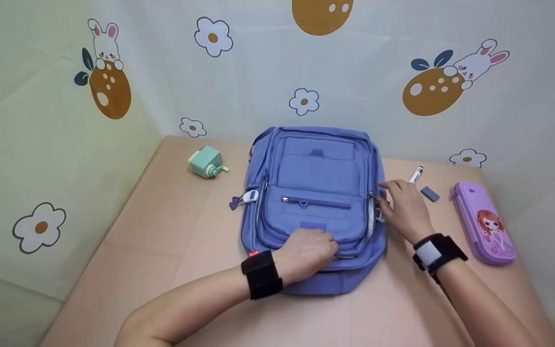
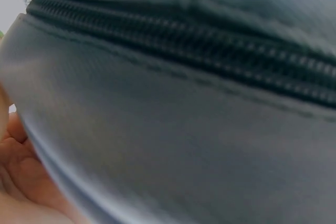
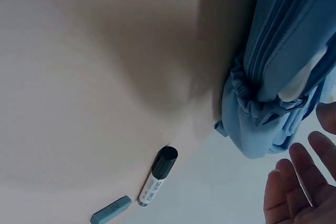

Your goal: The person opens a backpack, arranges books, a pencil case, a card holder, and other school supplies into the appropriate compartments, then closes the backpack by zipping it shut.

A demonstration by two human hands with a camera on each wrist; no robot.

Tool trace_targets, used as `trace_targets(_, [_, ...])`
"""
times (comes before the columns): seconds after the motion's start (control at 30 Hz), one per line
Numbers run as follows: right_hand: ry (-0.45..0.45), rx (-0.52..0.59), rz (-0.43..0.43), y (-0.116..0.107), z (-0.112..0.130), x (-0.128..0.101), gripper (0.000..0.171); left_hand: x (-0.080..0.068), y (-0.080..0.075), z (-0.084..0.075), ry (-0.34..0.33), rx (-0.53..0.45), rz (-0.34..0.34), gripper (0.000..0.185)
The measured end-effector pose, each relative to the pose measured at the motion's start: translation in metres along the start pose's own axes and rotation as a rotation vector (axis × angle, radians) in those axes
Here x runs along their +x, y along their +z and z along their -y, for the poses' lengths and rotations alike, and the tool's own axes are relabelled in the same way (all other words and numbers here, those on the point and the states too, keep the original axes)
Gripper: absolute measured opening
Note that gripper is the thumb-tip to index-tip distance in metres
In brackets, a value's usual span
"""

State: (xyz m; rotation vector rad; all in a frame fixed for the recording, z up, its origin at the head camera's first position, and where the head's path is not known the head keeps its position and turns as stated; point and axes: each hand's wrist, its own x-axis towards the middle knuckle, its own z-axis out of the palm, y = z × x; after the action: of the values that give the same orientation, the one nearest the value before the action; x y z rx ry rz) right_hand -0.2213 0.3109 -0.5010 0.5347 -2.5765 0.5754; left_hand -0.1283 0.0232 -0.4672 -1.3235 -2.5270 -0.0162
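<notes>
A blue backpack [image 1: 325, 173] lies front side up on the table, with a zippered front pocket. My left hand [image 1: 306, 253] rests on its lower front, fingers curled at the pocket's edge. In the left wrist view, the bag's fabric [image 2: 157, 124] and a dark zipper [image 2: 184, 43] fill most of the frame, partly hiding that hand [image 2: 26, 177]. At the bag's right side, beside the side zipper, is my right hand [image 1: 405, 209]. The right wrist view shows its fingers [image 3: 304, 174] loosely bent, with a gap to the thumb, close to the backpack [image 3: 283, 77].
A mint-green pencil sharpener [image 1: 206, 161] with a crank stands left of the bag. To the right lie a marker [image 1: 416, 174], a blue-grey eraser [image 1: 430, 193] and a purple pencil case [image 1: 484, 224]. Printed curtains [image 1: 258, 82] border the table.
</notes>
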Motion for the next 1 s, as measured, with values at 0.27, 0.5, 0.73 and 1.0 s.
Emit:
trace_targets(0.27, [-0.202, 0.032, 0.056, -0.004, 0.010, -0.026, 0.057, -0.002, -0.008, 0.006, -0.023, -0.035, -0.052, 0.023])
trace_targets(0.5, [-0.272, 0.073, 0.122, 0.001, 0.014, -0.022, 0.067, 0.001, -0.020, 0.011, -0.007, 0.003, -0.116, 0.022])
trace_targets(0.73, [-0.243, 0.169, 0.202, 0.002, 0.018, -0.010, 0.073, 0.011, -0.042, 0.020, -0.007, 0.008, -0.234, 0.019])
trace_targets(1.0, [-0.194, 0.238, 0.105, 0.007, 0.022, 0.009, 0.059, 0.020, -0.059, 0.028, 0.014, -0.012, -0.336, 0.016])
